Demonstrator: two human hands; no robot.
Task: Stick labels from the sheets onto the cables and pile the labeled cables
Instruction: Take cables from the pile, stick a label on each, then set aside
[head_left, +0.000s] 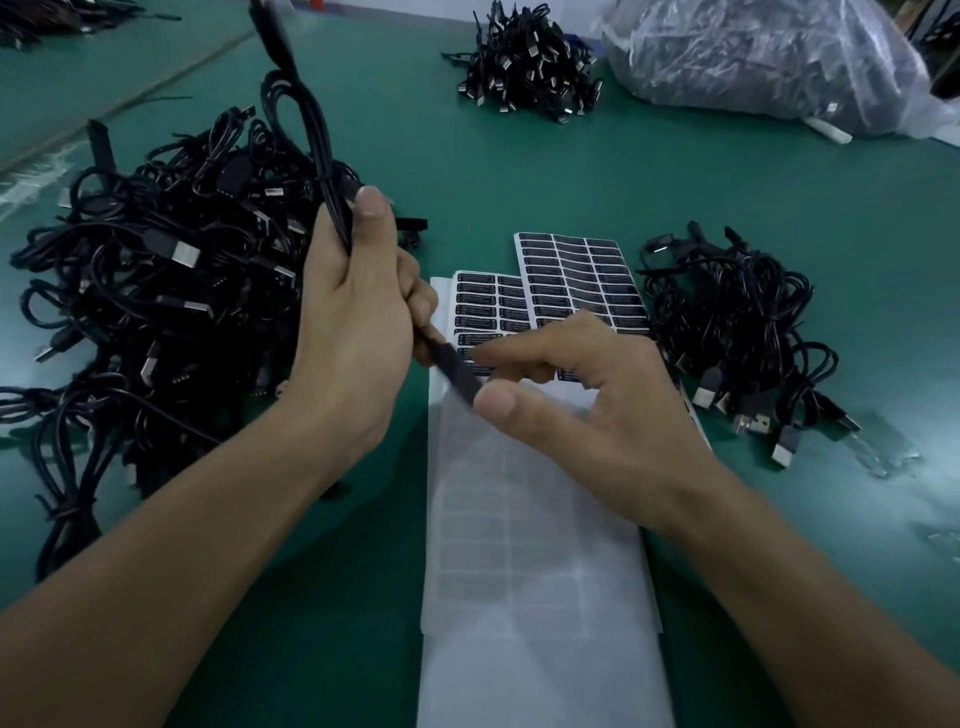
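1. Your left hand (358, 317) is curled round a looped black cable (317, 135), holding it up over the middle of the green surface (519, 176).
2. Your right hand (587, 395) pinches that cable's lower end between thumb and forefinger.
3. The label sheets (576, 280) lie flat beneath your hands.
4. A large heap of cables (156, 270) sits toward the left edge, a smaller pile (737, 322) toward the right.

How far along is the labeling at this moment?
Done: most labels are gone from the near sheet, and a small cable pile on the right looks finished. In hand: the left hand grips a looped cable while the right hand pinches its end. Left: the large pile on the left and a nearly full second sheet.
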